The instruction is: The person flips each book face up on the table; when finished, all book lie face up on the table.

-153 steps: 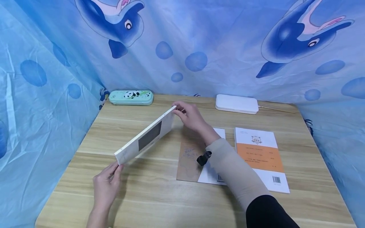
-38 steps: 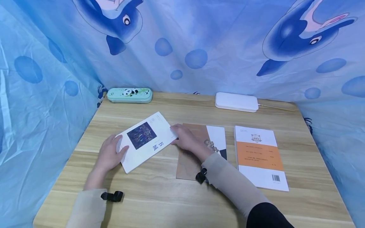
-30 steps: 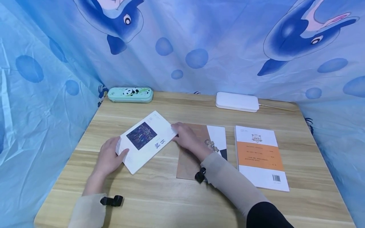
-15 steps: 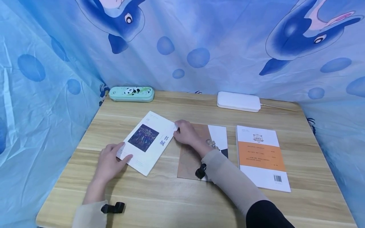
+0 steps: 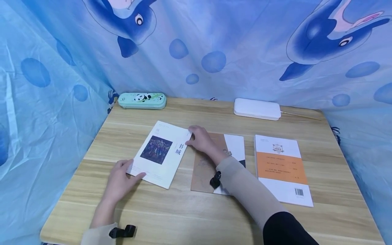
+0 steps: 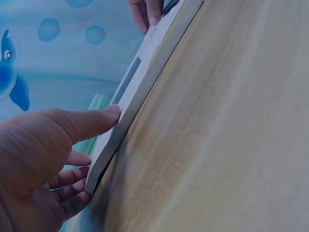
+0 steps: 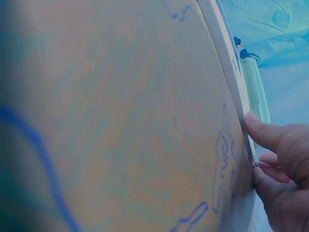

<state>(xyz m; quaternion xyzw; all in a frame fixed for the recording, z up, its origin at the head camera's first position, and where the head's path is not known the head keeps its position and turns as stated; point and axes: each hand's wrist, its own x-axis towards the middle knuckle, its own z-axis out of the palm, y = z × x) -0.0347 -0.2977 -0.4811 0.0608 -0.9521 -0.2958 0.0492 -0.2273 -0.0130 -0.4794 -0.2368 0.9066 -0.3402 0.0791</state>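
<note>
White-covered book (image 5: 161, 153) lies face up but askew left of the brown book (image 5: 206, 163), both hands' (image 5: 120, 178) (image 5: 200, 140) fingers pinching opposite corners, squaring unfinished.

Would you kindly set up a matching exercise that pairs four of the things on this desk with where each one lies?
Things:
1. white book with a dark picture
2. orange-banded book
3. panda pencil case
4. flat white box

Places:
A. back right, by the curtain
B. back left corner of the desk
C. between the left hand and the right hand, flat on the desk
D. right side, flat, touched by no hand

Pairs: 1-C, 2-D, 3-B, 4-A
</note>
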